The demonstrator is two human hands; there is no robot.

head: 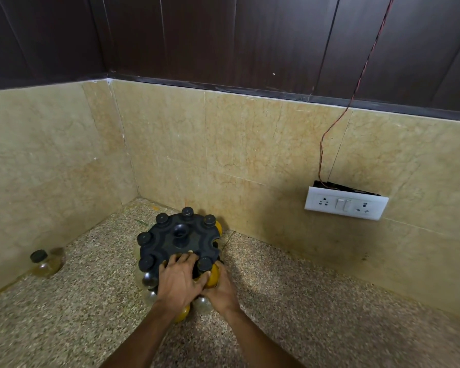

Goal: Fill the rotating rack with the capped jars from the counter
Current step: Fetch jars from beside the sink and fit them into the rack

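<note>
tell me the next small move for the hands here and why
Probably seat the yellow jar fully into its slot: the right hand grips it at the rack's near edge while the left hand rests on the top. Then fetch the lone jar on the counter.

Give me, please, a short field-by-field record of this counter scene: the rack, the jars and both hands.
rack: black rotating rack on the speckled counter, in the corner
slots: six capped jars along its top rim; one open notch on the right side
left hand: left hand lies on the rack's near edge, fingers spread
right hand: right hand grips a yellow jar at a near slot
loose jar: one capped jar by the left wall
wall: socket plate with a hanging wire
</note>
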